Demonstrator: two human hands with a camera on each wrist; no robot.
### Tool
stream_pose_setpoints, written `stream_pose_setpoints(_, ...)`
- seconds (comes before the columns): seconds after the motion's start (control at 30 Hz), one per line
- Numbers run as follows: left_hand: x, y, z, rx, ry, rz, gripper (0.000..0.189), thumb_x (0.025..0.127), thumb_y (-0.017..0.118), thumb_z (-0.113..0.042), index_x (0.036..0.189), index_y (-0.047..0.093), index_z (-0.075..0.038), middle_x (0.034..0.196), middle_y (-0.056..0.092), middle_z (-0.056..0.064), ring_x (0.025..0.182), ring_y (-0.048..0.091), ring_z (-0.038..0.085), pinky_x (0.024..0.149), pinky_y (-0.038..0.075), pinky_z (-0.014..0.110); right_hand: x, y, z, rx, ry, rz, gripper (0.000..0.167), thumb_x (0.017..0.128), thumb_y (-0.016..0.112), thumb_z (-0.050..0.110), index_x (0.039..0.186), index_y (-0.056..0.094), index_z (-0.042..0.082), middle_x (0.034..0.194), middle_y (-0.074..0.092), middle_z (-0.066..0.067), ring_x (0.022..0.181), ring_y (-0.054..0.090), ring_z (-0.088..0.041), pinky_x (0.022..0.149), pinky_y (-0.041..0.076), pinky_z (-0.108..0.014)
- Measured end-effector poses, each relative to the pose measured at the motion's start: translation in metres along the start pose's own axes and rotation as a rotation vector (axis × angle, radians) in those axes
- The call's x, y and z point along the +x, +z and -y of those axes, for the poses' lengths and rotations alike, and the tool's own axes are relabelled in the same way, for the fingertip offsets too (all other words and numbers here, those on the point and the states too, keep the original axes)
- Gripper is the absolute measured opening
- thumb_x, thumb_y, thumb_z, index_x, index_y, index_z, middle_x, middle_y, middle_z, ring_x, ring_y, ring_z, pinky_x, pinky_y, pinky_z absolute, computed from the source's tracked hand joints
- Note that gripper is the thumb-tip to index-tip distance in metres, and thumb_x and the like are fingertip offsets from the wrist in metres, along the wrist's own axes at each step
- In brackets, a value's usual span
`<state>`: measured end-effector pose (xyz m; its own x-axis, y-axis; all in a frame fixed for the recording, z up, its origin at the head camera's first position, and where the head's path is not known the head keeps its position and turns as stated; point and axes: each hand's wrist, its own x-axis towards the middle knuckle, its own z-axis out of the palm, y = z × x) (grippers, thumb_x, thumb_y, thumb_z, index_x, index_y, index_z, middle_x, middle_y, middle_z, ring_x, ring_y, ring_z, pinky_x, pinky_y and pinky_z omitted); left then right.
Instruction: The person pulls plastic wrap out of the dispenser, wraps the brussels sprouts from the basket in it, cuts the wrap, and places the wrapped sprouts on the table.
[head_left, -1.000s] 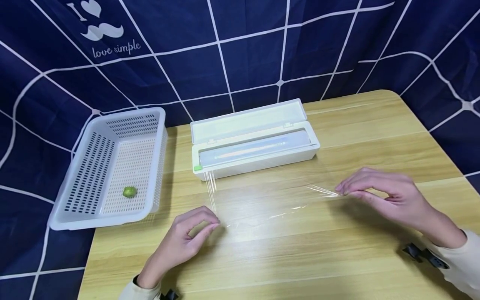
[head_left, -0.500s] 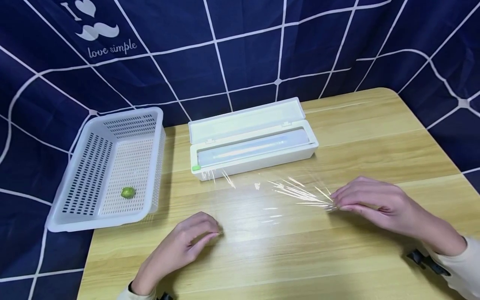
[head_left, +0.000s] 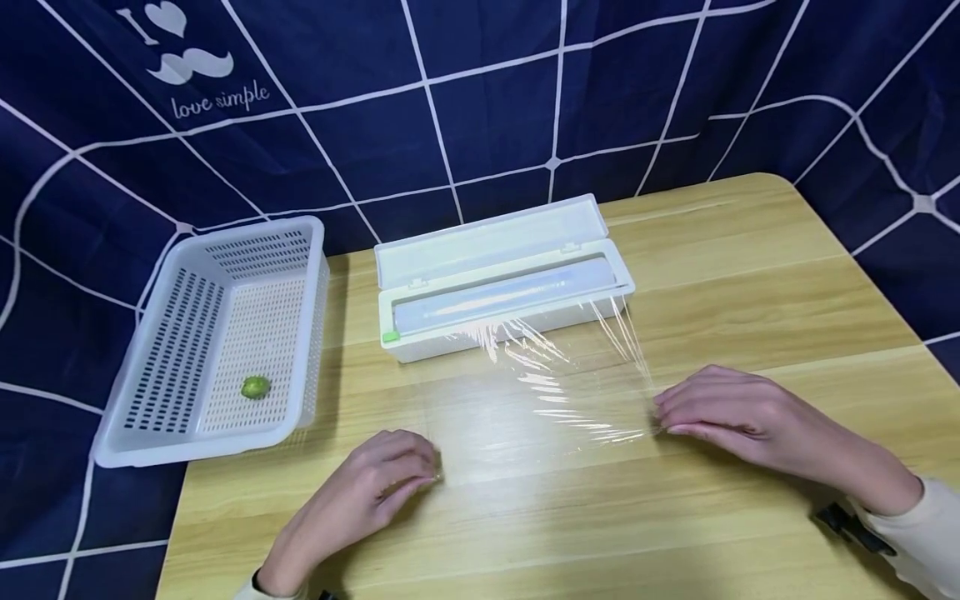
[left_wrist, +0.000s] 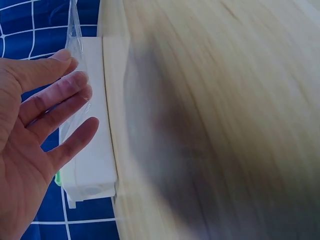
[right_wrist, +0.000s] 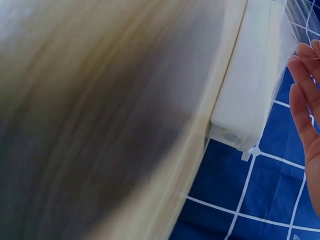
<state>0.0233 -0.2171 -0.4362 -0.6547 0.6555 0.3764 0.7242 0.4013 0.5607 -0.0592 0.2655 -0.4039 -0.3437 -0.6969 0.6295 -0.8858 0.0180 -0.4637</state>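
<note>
A sheet of clear plastic wrap [head_left: 551, 392] stretches out from a white dispenser box [head_left: 510, 292], whose lid is raised and whose roll shows inside. My left hand [head_left: 375, 487] pinches the near left corner of the wrap between thumb and fingers. At the near right corner, my right hand [head_left: 738, 412] pinches it too, and bright creases run from the box toward those fingers. In the left wrist view the film [left_wrist: 75, 45] passes between thumb and index finger, with the little finger standing free. The right wrist view cuts off much of the right hand [right_wrist: 307, 95].
To the left stands a white perforated basket [head_left: 311, 333] with a small green round item [head_left: 255, 387] in it. A green tab [head_left: 391, 336] sits at the box's front left corner. Behind the wooden table [head_left: 750, 267] hangs a dark blue gridded cloth [head_left: 495, 125].
My right hand has moved toward me and a little left, with the wrap drawn along. The left hand has come slightly nearer. The creases in the film have shifted and spread up to the box.
</note>
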Motion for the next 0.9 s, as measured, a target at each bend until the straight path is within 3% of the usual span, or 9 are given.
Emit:
stream_pose_setpoints(0.27, -0.003, 0.0, 0.003, 0.051, 0.034, 0.001, 0.01, 0.093, 0.084, -0.005, 0.101, 0.082, -0.009, 0.116, 0.076, 0.002, 0.112, 0.072, 0.017, 0.1, 0.055, 0.027, -0.016, -0.001, -0.005, -0.058, 0.074, 0.072, 0.027, 0.114, 0.061, 0.024, 0.122, 0.082, 0.009, 0.121, 0.079, -0.005, 0.111, 0.073, -0.022, 0.112, 0.044, -0.019)
stream_pose_setpoints(0.5, -0.007, 0.001, 0.006, 0.107, 0.058, -0.015, 0.005, 0.097, 0.082, -0.008, 0.102, 0.083, -0.007, 0.118, 0.077, 0.004, 0.112, 0.073, 0.02, 0.098, 0.057, 0.03, -0.023, 0.002, -0.009, -0.077, 0.059, 0.088, 0.029, 0.115, 0.06, 0.023, 0.125, 0.081, 0.006, 0.124, 0.079, -0.006, 0.111, 0.074, -0.025, 0.114, 0.043, -0.021)
stream_pose_setpoints(0.7, -0.009, 0.007, 0.008, 0.191, 0.066, -0.018, 0.016, 0.088, 0.085, -0.006, 0.104, 0.084, -0.007, 0.117, 0.078, 0.006, 0.113, 0.074, 0.023, 0.097, 0.059, 0.034, -0.028, 0.004, -0.011, -0.175, 0.038, 0.134, 0.033, 0.117, 0.056, 0.027, 0.123, 0.083, 0.009, 0.123, 0.079, -0.003, 0.108, 0.075, -0.024, 0.115, 0.042, -0.02)
stream_pose_setpoints(0.9, -0.016, 0.01, 0.006, 0.257, 0.085, 0.002, 0.011, 0.099, 0.078, -0.01, 0.107, 0.084, -0.006, 0.119, 0.077, 0.007, 0.118, 0.073, 0.025, 0.096, 0.059, 0.036, -0.031, 0.01, -0.017, -0.277, -0.017, 0.161, 0.038, 0.118, 0.051, 0.028, 0.118, 0.085, 0.01, 0.119, 0.08, -0.002, 0.102, 0.076, -0.024, 0.117, 0.039, -0.021)
